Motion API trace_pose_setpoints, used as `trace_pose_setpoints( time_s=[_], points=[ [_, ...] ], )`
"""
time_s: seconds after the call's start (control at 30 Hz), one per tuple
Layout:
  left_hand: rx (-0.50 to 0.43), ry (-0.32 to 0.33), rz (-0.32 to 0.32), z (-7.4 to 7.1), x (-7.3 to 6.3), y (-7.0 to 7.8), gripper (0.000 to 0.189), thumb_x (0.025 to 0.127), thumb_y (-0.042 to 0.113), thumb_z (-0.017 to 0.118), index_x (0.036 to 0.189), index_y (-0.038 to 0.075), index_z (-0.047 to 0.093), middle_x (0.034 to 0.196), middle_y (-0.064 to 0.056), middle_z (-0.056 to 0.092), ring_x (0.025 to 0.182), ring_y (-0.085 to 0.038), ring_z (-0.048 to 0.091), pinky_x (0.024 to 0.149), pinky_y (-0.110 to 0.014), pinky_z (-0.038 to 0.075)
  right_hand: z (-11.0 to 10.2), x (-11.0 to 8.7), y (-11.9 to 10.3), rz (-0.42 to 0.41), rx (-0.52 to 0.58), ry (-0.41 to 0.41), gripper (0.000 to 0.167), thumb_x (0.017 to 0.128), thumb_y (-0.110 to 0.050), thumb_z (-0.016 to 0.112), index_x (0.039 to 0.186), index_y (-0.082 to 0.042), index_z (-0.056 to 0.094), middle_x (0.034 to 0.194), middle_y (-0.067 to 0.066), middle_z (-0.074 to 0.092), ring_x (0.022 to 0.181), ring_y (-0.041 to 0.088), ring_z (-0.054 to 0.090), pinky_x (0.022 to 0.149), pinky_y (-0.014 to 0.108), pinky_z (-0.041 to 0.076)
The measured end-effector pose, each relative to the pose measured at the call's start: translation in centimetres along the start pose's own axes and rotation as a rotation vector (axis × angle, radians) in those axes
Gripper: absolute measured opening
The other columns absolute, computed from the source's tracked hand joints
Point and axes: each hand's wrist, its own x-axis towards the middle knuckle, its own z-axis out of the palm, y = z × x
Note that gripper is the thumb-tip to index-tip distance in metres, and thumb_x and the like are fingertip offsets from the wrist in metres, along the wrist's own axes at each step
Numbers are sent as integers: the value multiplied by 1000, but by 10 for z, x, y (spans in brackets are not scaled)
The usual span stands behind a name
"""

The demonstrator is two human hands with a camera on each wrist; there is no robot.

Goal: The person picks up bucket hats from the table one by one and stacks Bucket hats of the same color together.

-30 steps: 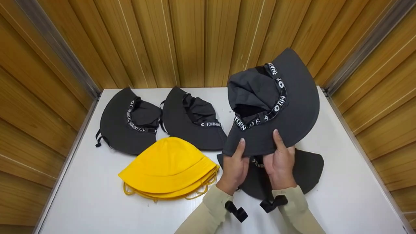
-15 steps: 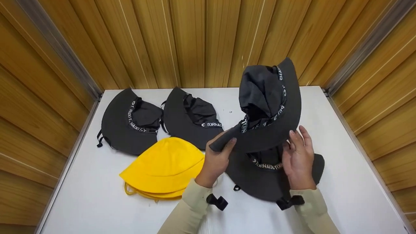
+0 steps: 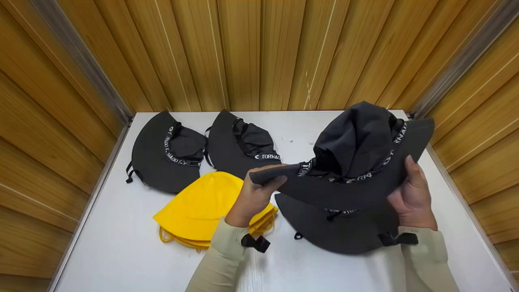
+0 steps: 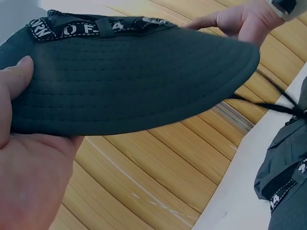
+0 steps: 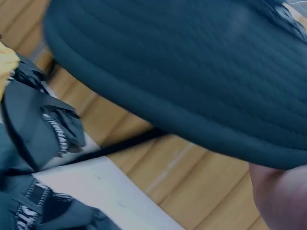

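A dark grey bucket hat point(image 3: 361, 138), its lettered inner band showing, is held up between both hands at the right of the head view. My left hand point(image 3: 251, 196) pinches the left end of the brim, thumb on top and fingers beneath. At the brim's right side, my right hand point(image 3: 415, 198) grips with the thumb above; its other fingers are hidden underneath. In the left wrist view the stitched brim point(image 4: 134, 86) stretches away from the left hand point(image 4: 33, 167). Below the held hat, another dark grey hat point(image 3: 340, 231) lies on the white table.
Two dark grey hats point(image 3: 158, 162) point(image 3: 227, 154) lie side by side at the back left of the white table point(image 3: 121, 259). A stack of yellow hats point(image 3: 202, 211) with cords sits in front of them, close to the left forearm. Wood-look panels point(image 3: 279, 52) wall the table's back and sides.
The held hat has come down and rightward, its brim tilting flatter. My left hand has moved left along the brim. My right hand, loosely open half a second ago, now grips the right side.
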Motion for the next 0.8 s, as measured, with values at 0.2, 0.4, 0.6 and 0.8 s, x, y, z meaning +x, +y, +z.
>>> trace_pose_setpoints(
  time_s=[0.2, 0.4, 0.6, 0.8],
  points=[
    [-112, 101, -134, 11, 1, -4, 43, 100, 20, 67, 135, -3, 59, 119, -15, 70, 101, -19, 73, 99, -34, 59, 14, -5, -15, -135, -207, 194, 18, 101, 8, 51, 112, 9, 66, 98, 19, 74, 85, 28, 76, 75, 36, 64],
    [-168, 259, -305, 33, 2, -27, 44, 100, 27, 68, 139, 9, 56, 124, -12, 70, 112, -25, 73, 99, -36, 58, 14, -13, -23, -274, -549, 529, 23, 91, 8, 69, 114, 7, 65, 92, 14, 69, 73, 22, 74, 66, 30, 63],
    [-377, 323, -510, 60, -14, -61, 47, 103, 21, 63, 143, 3, 47, 132, -11, 68, 120, -22, 69, 102, -35, 56, -15, -38, -34, -59, -790, 685, 40, 90, -11, 79, 126, -7, 62, 98, 3, 72, 78, 13, 75, 69, 25, 63],
    [-496, 303, -600, 76, -33, -88, 44, 108, 11, 44, 150, -1, 37, 148, -16, 56, 133, -27, 59, 108, -42, 52, -51, -63, -35, 165, -949, 818, 42, 92, -28, 78, 125, -15, 55, 93, -10, 70, 79, 3, 70, 69, 17, 59]
  ],
)
